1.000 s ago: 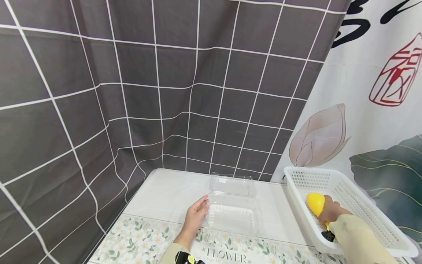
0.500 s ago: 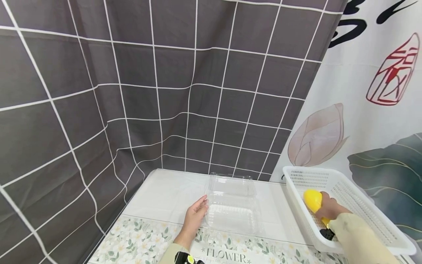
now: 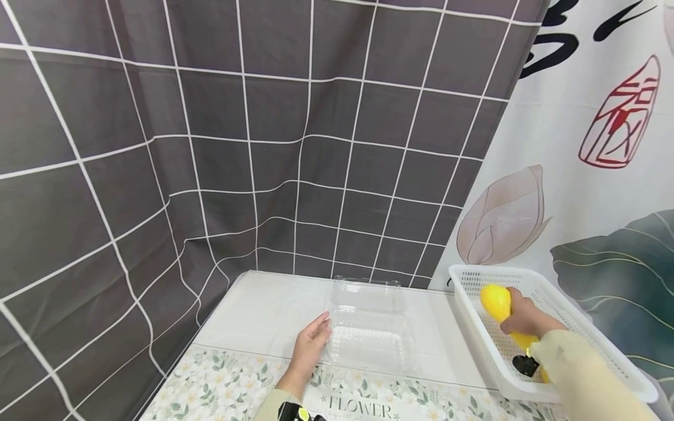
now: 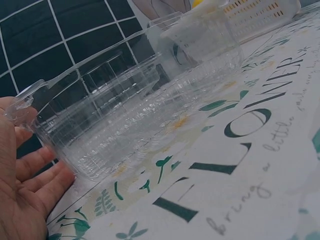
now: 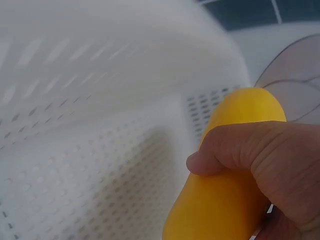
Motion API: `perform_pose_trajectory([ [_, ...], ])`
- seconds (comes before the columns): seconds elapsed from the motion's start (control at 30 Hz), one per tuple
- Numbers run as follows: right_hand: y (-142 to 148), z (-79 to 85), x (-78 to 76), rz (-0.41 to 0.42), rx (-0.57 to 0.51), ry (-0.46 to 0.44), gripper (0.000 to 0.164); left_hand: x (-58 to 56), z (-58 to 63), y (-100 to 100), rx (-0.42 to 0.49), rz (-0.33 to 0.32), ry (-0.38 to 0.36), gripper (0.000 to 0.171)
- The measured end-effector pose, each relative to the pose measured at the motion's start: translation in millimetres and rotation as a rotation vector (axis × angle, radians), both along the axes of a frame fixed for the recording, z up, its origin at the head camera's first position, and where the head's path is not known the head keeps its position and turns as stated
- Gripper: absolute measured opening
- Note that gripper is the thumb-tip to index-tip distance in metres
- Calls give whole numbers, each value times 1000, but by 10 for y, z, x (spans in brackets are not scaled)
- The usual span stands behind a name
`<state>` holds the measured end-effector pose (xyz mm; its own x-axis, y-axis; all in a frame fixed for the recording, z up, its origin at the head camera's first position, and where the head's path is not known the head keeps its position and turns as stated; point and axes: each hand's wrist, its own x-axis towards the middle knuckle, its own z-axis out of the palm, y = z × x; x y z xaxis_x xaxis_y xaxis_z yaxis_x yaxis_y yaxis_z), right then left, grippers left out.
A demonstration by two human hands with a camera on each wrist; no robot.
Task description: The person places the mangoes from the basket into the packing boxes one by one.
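Observation:
In the head view, my left hand [image 3: 310,342] is at the left side of a clear plastic hinged container [image 3: 368,348], its lid folded back. The left wrist view shows loosely extended fingers [image 4: 55,180] along the container's side wall and one digit at its rim corner. My right hand [image 3: 529,316] grips a smooth yellow squash [image 3: 496,301] over a white perforated basket [image 3: 487,362]. In the right wrist view, the thumb lies across the narrower middle of the squash [image 5: 215,205], and the other fingers are largely hidden behind it.
The basket stands at the right end of the table, and a small yellow patch [image 3: 545,375] shows in it beside the right sleeve. A floral mat [image 3: 237,380] lettered FLOWER covers the table's front. Behind hangs a dark gridded curtain [image 3: 274,164].
My right hand has lifted the yellow squash a little upward and leftward within the basket area. The left hand and the container have stayed in place; the view has shifted slightly.

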<state>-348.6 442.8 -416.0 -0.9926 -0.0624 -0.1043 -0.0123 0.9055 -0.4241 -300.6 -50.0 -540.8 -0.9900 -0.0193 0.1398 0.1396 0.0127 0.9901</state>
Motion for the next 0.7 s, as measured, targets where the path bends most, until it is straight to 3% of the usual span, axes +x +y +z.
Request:
perform_pose_trajectory([
  [0.4,-227,371,42,43,11,23,110,-6,7,0,8,-6,-14,47],
  [0.7,-488,544,85,100,50,113,108,0,-13,-10,-5,-6,4,48],
])
